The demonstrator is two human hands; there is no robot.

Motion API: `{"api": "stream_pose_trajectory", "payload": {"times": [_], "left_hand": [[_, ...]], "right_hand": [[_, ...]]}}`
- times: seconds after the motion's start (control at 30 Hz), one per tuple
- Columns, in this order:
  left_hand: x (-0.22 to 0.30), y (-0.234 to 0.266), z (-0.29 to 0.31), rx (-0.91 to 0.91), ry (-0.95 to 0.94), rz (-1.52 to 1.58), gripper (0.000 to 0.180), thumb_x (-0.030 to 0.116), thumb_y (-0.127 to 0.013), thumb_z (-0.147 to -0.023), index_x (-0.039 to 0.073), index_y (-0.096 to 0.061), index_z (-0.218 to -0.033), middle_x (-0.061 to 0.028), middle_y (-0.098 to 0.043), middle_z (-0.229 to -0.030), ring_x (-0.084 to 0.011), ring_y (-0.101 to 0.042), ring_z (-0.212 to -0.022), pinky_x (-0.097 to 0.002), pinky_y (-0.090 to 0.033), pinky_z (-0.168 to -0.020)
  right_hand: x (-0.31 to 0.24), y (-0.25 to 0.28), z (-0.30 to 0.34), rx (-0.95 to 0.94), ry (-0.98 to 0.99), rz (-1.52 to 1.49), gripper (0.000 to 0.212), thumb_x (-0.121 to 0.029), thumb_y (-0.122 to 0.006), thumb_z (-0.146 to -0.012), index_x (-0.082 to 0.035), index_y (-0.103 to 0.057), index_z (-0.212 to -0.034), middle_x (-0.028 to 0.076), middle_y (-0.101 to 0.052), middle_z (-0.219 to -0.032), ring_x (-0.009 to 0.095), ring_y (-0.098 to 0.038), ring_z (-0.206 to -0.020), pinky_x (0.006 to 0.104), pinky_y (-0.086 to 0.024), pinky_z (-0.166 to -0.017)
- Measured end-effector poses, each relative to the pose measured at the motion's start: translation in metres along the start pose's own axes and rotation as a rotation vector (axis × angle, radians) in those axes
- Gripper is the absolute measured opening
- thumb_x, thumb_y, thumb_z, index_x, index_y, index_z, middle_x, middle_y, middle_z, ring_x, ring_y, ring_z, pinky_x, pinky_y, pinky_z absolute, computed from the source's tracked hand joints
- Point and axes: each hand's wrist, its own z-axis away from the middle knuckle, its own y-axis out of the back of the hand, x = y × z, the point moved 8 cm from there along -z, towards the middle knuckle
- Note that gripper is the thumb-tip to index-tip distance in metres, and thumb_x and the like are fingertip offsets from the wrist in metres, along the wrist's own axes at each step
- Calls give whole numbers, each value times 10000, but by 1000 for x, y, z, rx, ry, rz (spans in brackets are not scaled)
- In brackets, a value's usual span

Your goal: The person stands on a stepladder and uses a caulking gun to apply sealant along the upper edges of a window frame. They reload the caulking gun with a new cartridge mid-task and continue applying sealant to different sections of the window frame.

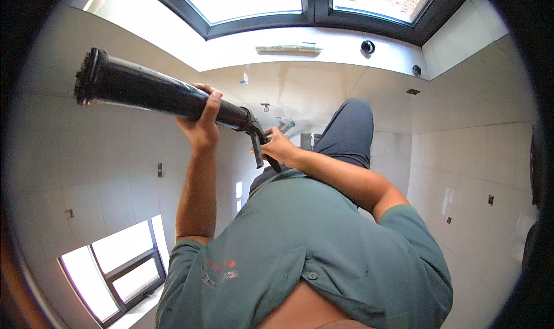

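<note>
A black caulking gun [153, 88] with a long, thick barrel is held up in front of me, its capped front end toward the upper left. My left hand [201, 119] is wrapped round the barrel near its rear half. At the back end, my right hand [279, 146] grips the gun by its handle and trigger, though the fingers are partly hidden behind these parts. The gun's nose points away from my body, slightly higher than the handle in the view.
On the white sill below the dark-framed window [315, 6] lies a pale cylindrical pack [288, 49]. Near it sit a black round item [367, 47] and a smaller dark one [416, 70]. Pale tiled walls surround me, with several small box openings. Another window [115, 271] is at lower left.
</note>
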Motion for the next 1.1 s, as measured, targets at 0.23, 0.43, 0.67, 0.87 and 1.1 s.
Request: {"api": "stream_pose_trajectory", "payload": {"times": [0.23,0.43,0.67,0.87,1.1], "left_hand": [[2,-35,12,-90,88,-92,199,25,-769,-830,51,-644,-982,-40,-654,-901,-140,-642,-826,-303,-531,-792],[-16,-62,39,-317,230,-185,312,176,-843,-856,61,-600,-1014,-34,-672,-810,-118,-663,-707,-285,-555,-637],[-46,-53,72,-637,-196,-332,607,449,-635,-973,16,-530,-1385,-174,-639,-1202,-293,-612,-1138,-408,-443,-1021],[-104,-36,129,-718,-251,-895,661,535,-623,-933,23,-542,-1343,-182,-610,-1226,-363,-531,-1265,-574,-232,-1232],[-118,-37,151,-873,-339,-1214,865,675,-582,-909,-82,-494,-1320,-196,-605,-1244,-334,-529,-1261,-534,-188,-1249]], "right_hand": [[-5,24,-3,53,118,368,635,-546,-891,-739,-5,-621,-933,87,-675,-731,196,-645,-610,364,-513,-582],[2,27,0,27,437,630,492,-493,-776,-865,-21,-645,-821,138,-692,-737,281,-698,-671,417,-516,-632],[10,53,21,32,492,548,363,-353,-732,-917,-35,-689,-1088,193,-721,-903,281,-688,-840,428,-526,-762],[0,60,36,-55,578,429,184,-193,-695,-960,-35,-657,-1046,67,-639,-877,164,-554,-816,358,-484,-711],[2,59,53,-258,451,-3,241,-198,-711,-966,-47,-653,-1143,47,-640,-956,171,-566,-886,361,-499,-736]]}}
